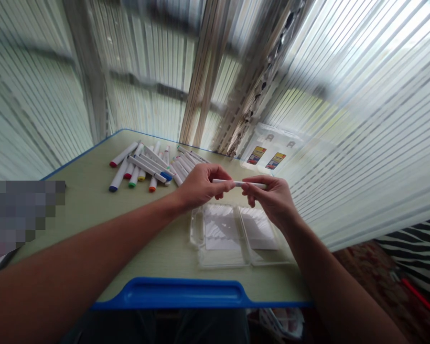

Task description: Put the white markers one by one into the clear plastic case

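Observation:
A slim white marker lies level between my two hands, above the table. My left hand pinches its left end with thumb and fingers. Its right end is gripped by my right hand, so parts of the marker are hidden by fingers. Just below them, a clear plastic case lies opened flat, with white sheets showing through it. To the left of my left hand is a loose pile of white markers with coloured ends, among them red, blue, green, yellow and orange.
The pale green table has a blue edge and a blue tray groove at the front. At the back right, a clear case with two labels leans by the curtain. Zebra-striped fabric is at far right.

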The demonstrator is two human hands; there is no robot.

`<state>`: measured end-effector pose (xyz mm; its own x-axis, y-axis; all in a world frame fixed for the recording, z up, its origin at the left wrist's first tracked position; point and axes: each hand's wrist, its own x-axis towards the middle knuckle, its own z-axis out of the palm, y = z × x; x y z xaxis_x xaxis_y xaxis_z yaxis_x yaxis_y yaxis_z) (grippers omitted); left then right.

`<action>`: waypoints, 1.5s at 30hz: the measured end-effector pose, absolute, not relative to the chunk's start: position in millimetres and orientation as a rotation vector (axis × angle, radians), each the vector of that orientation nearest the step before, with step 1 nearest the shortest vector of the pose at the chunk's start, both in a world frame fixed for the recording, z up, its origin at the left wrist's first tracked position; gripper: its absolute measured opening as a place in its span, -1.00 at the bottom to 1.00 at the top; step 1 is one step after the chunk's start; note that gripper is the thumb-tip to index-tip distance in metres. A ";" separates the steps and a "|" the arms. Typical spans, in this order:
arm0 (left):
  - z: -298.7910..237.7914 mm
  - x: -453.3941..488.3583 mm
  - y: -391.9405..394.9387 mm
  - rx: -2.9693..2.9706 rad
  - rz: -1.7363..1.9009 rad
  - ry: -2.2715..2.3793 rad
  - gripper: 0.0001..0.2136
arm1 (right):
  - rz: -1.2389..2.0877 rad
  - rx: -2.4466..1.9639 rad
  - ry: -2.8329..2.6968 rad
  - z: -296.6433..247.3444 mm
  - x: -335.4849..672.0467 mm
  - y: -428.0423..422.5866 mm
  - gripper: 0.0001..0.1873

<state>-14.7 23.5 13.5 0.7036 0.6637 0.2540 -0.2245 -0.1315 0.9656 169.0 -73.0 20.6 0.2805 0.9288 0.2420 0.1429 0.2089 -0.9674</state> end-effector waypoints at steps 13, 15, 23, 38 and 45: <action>12.4 -14.5 19.8 1.573 0.731 0.332 -0.76 | 0.630 -1.393 -1.277 19.3 169.2 -75.2 -0.68; 12.2 -14.6 20.1 1.581 0.735 0.333 -0.76 | 0.637 -1.385 -1.276 19.5 168.7 -75.0 -0.69; 12.2 -13.5 24.3 1.568 0.805 0.384 -0.85 | 0.769 -1.257 -1.155 22.9 168.1 -73.3 -0.76; 15.5 -13.1 24.2 1.423 0.855 0.446 -0.92 | 0.925 -1.121 -1.043 29.6 169.6 -74.7 -0.77; 17.2 -11.5 25.1 1.390 0.868 0.429 -0.91 | 0.956 -1.077 -1.054 31.3 170.5 -75.6 -0.75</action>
